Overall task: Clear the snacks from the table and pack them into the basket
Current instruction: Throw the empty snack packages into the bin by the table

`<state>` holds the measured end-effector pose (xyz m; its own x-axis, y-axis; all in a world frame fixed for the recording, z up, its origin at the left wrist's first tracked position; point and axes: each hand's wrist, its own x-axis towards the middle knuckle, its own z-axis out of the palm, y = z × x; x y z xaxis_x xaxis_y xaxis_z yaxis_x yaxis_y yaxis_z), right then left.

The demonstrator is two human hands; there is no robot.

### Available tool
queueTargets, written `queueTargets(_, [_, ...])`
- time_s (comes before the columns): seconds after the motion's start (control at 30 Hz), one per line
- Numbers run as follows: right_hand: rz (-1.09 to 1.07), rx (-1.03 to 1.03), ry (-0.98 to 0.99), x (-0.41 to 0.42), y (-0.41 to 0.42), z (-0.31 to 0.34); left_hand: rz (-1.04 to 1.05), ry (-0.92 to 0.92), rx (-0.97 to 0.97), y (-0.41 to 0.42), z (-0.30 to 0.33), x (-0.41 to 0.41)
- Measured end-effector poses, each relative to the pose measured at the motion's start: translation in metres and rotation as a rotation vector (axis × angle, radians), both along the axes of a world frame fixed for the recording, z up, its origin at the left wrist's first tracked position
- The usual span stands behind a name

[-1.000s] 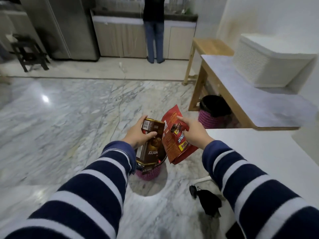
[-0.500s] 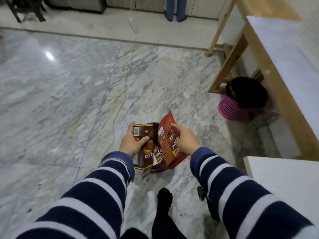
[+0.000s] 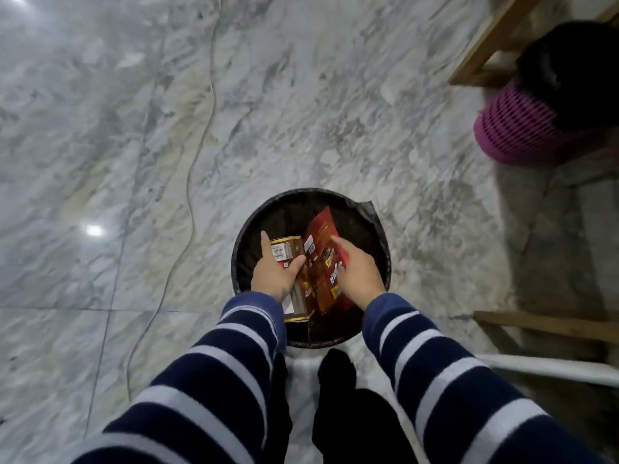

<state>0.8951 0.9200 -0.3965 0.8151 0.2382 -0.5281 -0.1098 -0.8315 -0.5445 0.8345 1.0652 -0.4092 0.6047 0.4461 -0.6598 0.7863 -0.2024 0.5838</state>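
Note:
A round basket (image 3: 382,249) lined with a black bag stands on the marble floor right below me. Inside its mouth my left hand (image 3: 276,272) grips a brown snack box (image 3: 289,251) from the left side. My right hand (image 3: 356,274) holds a red snack pouch (image 3: 321,236), which stands on edge beside the box. Both packs are down within the basket's rim. Their lower ends are partly hidden by my hands and striped sleeves.
A second pink basket (image 3: 516,135) with a black bag sits at the upper right under a wooden table leg (image 3: 485,41). A thin cable (image 3: 191,182) runs across the marble floor at the left. My feet (image 3: 335,366) stand just behind the basket. A white table edge (image 3: 549,366) is at the right.
I have leaned over and the view now looks straight down. Both hands have lowered the box and the pouch from above the basket into its mouth.

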Motion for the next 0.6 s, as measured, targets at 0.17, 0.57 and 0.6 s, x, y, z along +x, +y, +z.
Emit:
queueTargets(0.17, [0.013, -0.117, 0.120, 0.014, 0.003, -0.076, -0.195, 0.163, -0.001, 0.009, -0.065, 0.009])
queueTargets(0.57, [0.204, -0.144, 0.155, 0.020, -0.014, 0.112, -0.537, 0.181, 0.124, -0.011, 0.130, 0.030])
queueTargets(0.6, [0.216, -0.140, 0.146, 0.025, -0.019, 0.142, -0.569, 0.167, 0.146, -0.014, 0.158, 0.034])
